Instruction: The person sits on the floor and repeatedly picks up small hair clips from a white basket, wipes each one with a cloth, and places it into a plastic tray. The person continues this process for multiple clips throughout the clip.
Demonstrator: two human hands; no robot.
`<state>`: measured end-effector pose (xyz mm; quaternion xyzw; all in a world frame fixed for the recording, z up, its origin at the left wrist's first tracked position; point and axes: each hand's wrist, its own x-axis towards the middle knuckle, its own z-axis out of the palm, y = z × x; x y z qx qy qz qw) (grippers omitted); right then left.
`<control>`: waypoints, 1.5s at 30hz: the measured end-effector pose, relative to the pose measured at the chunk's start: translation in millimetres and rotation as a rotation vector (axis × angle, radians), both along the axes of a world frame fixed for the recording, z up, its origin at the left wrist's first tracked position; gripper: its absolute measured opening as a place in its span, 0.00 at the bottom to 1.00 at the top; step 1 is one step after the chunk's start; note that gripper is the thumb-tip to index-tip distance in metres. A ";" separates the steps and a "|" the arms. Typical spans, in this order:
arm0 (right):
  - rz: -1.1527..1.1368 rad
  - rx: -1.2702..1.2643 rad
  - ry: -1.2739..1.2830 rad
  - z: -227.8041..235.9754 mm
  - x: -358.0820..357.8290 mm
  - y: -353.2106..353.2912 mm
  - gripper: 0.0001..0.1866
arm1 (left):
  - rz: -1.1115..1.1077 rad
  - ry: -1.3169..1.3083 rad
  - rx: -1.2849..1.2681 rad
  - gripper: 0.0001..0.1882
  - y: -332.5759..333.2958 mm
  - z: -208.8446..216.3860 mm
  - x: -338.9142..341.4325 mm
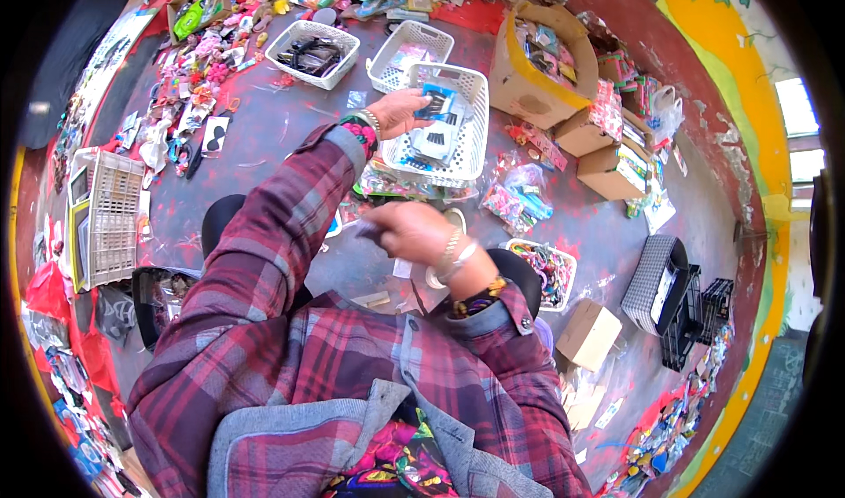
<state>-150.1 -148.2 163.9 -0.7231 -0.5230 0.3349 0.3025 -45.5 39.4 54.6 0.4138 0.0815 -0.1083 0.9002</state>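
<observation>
My left hand reaches over a white plastic basket and pinches a small blue card pack with dark slim pieces on it. Below that pack, more clear packs with black pieces lie in the basket. Closer to my body, my right hand is closed, its fingers curled at a small dark greyish thing too blurred to name. Colourful plastic packets lie between the basket's near edge and my right hand.
Two more white baskets stand farther back, the left one holding black items. A large cardboard box is at the back right. A tilted white crate stands left. Several small goods are heaped back left; a black patterned basket is right.
</observation>
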 end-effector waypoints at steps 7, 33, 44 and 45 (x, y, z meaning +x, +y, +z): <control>-0.923 0.993 0.663 42.1 50.7 -13.7 0.17 | 0.054 -0.194 -0.441 0.19 17.1 116.9 -92.9; -1.161 0.603 0.845 -31.7 77.7 47.9 0.11 | 0.222 -0.127 -0.190 0.15 8.1 136.2 -156.0; -0.527 0.251 0.770 18.5 48.0 38.8 0.18 | -0.101 -0.045 0.421 0.15 29.0 129.1 -149.4; -0.531 0.295 0.847 11.5 47.2 40.3 0.18 | -0.012 0.005 0.317 0.15 25.1 133.3 -148.0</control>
